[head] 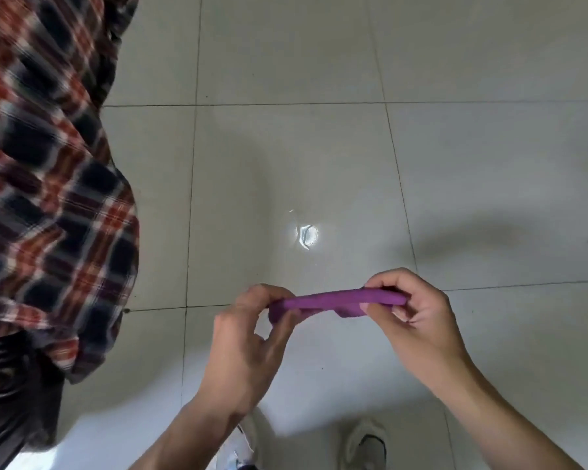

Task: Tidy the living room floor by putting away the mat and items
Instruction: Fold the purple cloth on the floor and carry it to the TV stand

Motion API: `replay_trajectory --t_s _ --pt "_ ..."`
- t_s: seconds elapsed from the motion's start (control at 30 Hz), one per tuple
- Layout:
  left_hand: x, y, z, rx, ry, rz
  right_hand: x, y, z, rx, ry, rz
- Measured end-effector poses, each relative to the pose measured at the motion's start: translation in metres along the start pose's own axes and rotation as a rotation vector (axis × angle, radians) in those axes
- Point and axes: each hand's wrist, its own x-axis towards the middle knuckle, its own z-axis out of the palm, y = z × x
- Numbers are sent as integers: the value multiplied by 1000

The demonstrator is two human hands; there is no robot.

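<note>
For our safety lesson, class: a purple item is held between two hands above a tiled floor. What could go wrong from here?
1. The left hand and right hand each pinch only an end of the purple item; if one grip slips, it may fall.
2. The tiled floor shines with glare, so it might be slippery under the shoes.
3. The plaid cloth hangs close on the left and could snag an arm.
</note>
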Motion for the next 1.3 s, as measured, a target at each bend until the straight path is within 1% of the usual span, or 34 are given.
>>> replay_trajectory --t_s 0.13,0.27,0.33,0.43,0.6,0.73,0.8,0.87,0.93,1.0,1.07,1.1,1.13,1.2,1.3 --pt "18 -57 33 25 -38 75 22 67 5 -12 -34 -56" --pt "39 -102 54 -2 -135 223 39 114 5 -16 -48 -102" --pt "46 -121 62 -22 -119 280 44 136 8 -7 -53 -127" --pt "49 -147 75 -47 -110 319 46 167 13 1 -53 -151" --pt "43 -182 95 -133 -129 248 46 200 22 13 -52 -159" --pt "45 -189 102 -161 -142 170 47 207 24 10 -80 -154" --pt "58 -186 104 -202 -141 166 55 207 21 -8 -63 -174" --pt "68 -175 102 -224 -114 214 62 201 18 -13 -25 -230" --pt "72 -162 98 -166 -72 334 67 194 13 -16 -7 -302" --pt "71 -159 94 -35 -22 454 69 190 11 -45 -28 -359" --pt "70 -167 94 96 -9 516 71 197 12 -99 -56 -381" --pt "69 -177 96 155 -29 537 71 205 14 -137 -65 -387" --pt "69 -190 99 214 -74 560 72 214 16 -188 -81 -395" --pt "66 -223 109 343 -222 579 73 241 21 -318 -160 -418" --pt "56 -271 122 510 -435 529 66 287 30 -518 -294 -399"
